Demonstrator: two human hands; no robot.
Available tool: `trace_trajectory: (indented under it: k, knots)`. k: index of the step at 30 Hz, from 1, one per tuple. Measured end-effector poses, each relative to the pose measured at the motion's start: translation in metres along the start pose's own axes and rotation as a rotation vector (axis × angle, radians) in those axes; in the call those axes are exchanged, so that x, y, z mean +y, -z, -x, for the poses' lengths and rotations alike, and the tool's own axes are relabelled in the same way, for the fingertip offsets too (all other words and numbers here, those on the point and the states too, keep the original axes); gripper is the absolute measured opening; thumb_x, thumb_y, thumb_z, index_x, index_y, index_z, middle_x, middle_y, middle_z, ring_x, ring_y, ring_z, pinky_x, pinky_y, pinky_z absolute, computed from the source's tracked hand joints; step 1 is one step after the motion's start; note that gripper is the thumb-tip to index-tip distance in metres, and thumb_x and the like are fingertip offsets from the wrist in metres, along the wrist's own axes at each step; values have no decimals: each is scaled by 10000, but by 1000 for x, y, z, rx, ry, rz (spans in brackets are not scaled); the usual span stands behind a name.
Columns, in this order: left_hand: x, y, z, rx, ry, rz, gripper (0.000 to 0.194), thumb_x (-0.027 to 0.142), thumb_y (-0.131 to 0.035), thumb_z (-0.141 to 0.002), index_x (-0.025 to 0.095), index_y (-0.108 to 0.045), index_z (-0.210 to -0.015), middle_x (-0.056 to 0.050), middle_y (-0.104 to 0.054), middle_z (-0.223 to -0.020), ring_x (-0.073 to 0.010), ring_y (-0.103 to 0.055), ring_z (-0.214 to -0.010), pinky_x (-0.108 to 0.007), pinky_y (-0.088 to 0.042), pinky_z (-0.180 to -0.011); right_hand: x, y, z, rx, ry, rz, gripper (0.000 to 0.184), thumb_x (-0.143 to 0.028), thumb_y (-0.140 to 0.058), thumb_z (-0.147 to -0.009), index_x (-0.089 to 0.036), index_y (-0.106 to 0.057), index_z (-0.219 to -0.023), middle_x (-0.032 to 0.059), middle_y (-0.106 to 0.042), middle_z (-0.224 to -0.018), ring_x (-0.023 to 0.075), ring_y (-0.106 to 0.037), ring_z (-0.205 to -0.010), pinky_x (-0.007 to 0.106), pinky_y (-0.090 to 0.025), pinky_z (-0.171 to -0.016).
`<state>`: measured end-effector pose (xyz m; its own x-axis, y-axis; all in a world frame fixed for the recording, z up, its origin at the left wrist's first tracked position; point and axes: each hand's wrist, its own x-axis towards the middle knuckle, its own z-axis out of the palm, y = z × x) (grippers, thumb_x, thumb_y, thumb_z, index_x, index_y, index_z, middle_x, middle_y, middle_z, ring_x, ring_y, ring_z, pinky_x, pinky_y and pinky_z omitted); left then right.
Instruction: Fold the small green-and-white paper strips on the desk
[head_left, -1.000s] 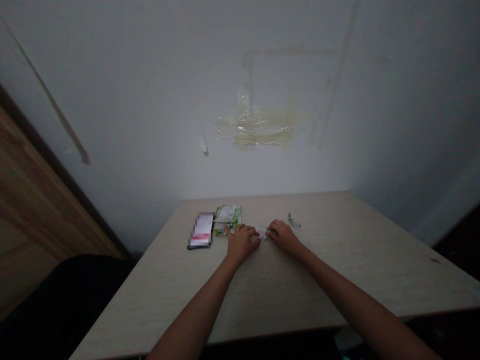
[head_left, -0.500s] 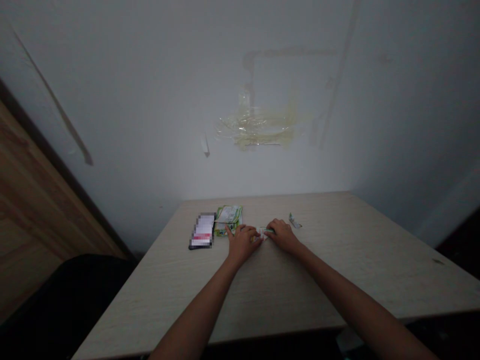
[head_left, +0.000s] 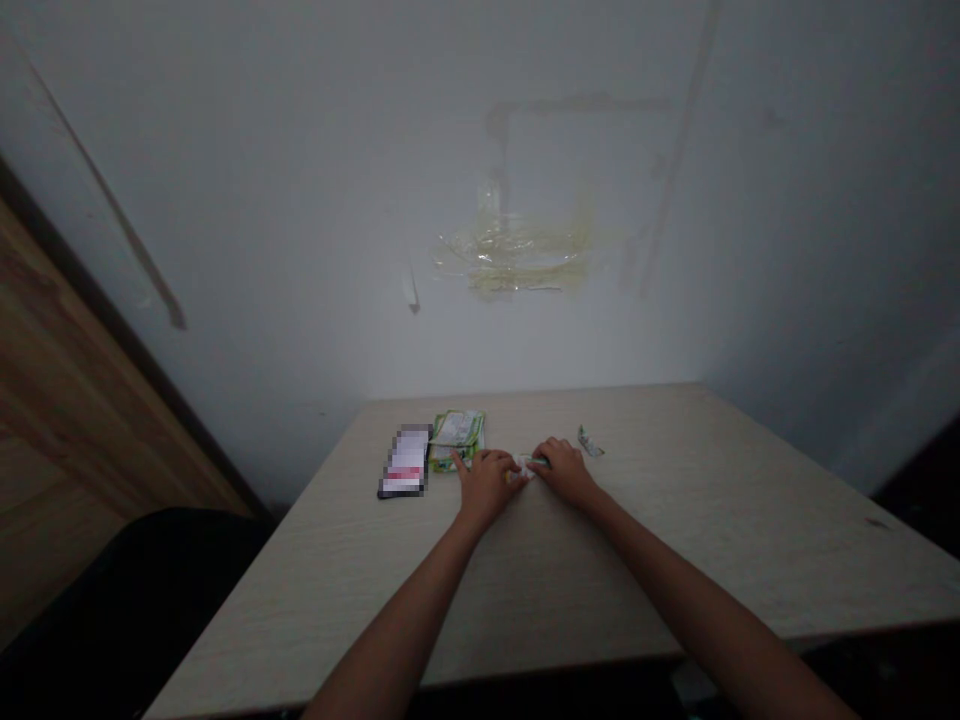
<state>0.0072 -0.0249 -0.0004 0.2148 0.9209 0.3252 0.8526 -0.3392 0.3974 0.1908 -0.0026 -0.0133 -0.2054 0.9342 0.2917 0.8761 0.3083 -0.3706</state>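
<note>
Fingers of left hand [head_left: 487, 488] and right hand [head_left: 566, 472] close on one wrapper [head_left: 527, 465], near one packet stack [head_left: 457, 440] and one phone [head_left: 403, 460].

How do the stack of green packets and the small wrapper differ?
The stack of green packets is much bigger than the small wrapper. The stack is several flat layers, the wrapper one narrow twisted piece. The stack lies by the left hand, the wrapper beyond the right hand. Both show green and white print.
</note>
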Motion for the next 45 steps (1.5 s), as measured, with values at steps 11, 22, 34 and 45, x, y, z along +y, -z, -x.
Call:
trace_trajectory:
  k: [11, 22, 34, 45]
  knots:
    - [6, 4, -1, -20, -14, -64, 179, 452, -670, -803, 320, -719, -912, -13, -697, -1141, -300, -496, -1208, -722, 61, -1097, 1, -4, 0, 18, -10, -12, 236, -403, -514, -942, -215, -653, -968, 62, -640, -1047, 230, -517, -1041, 348, -338, -841]
    - [3, 4, 0, -19, -17, -71, 169, 418, -584, -876, 346, -735, -902, 2, -700, -1163, -276, -481, -1212, -725, 52, -1092, -1, -2, 0, 22, -14, -18, 205, -396, -548, -928, -223, -648, -973, 56, -639, -1047, 229, -522, -1036, 342, -335, -845]
    - [3, 2, 0, -5, -33, -48, 147, 442, -656, -828, 322, -714, -890, 1, -688, -1145, -291, -487, -1212, -765, 67, -1063, -3, -3, 1, 48, -13, -22, 156, -377, -596, -901, -229, -630, -936, 44, -641, -999, 220, -523, -984, 326, -336, -810]
    - [3, -1, 0, 5, -28, -27, 171, 443, -655, -829, 343, -716, -952, -15, -687, -1137, -295, -484, -1218, -751, 90, -1069, 15, 3, 3, 33, 118, -223, 164, -280, -612, -880, -208, -750, -934, 59, -685, -951, 194, -582, -951, 313, -418, -873]
